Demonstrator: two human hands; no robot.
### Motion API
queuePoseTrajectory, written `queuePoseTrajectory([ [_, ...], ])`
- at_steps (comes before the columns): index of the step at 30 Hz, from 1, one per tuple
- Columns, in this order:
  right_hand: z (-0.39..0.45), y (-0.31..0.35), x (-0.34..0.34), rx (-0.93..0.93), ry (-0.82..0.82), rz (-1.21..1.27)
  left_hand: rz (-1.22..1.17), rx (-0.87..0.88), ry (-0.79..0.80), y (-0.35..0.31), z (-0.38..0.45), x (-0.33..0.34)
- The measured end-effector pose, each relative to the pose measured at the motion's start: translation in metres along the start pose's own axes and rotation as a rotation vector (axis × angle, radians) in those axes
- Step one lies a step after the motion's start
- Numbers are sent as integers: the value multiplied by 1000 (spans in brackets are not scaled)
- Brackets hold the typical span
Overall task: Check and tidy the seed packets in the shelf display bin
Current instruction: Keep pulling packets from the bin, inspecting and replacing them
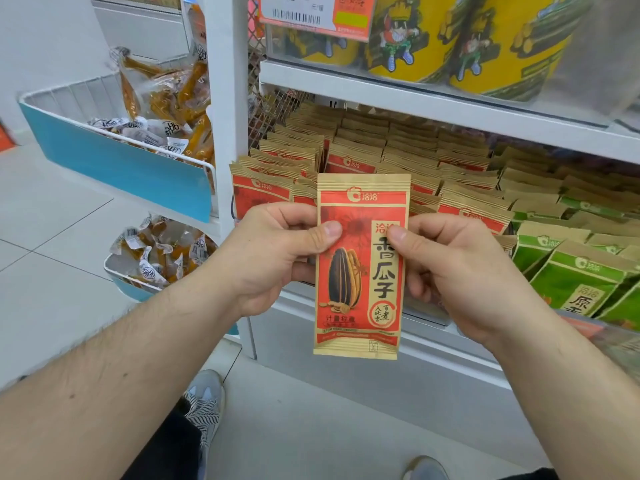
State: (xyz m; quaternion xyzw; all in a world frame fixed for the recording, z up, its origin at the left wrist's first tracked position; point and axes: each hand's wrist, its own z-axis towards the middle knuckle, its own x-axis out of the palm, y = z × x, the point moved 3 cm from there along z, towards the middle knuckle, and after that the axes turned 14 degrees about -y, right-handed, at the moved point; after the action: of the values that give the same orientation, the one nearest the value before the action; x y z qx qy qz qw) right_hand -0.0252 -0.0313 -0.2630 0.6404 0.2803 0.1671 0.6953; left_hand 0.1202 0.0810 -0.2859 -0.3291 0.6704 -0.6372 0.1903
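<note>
Pinching 1 red seed packet (360,265) upright by its side edges, the left hand (273,258) and right hand (460,271) hold it in front of the shelf, thumbs on its printed face, fingers curled behind. Just beyond, the display bin (433,318) holds rows of matching red packets (363,157), with green packets (581,271) to the right. Above stand yellow tubs (467,39).
</note>
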Motion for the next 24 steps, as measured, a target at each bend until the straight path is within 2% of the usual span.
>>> queuePoseTrajectory([
  [3, 2, -2, -1, -7, -41, 14, -14, -18, 17, 1, -1, 1],
  [9, 4, -5, -1, 39, -113, 116, 74, -83, 155, 3, -6, 3],
  [15, 0, -6, 1, 74, 139, -43, -17, -68, 104, -1, -4, 2],
  [21, 5, -13, -1, 87, 90, 81, -39, -156, 213, 0, -6, 1],
  [24, 5, -12, -1, 120, 212, 141, -94, -170, 205, -2, -5, 0],
])
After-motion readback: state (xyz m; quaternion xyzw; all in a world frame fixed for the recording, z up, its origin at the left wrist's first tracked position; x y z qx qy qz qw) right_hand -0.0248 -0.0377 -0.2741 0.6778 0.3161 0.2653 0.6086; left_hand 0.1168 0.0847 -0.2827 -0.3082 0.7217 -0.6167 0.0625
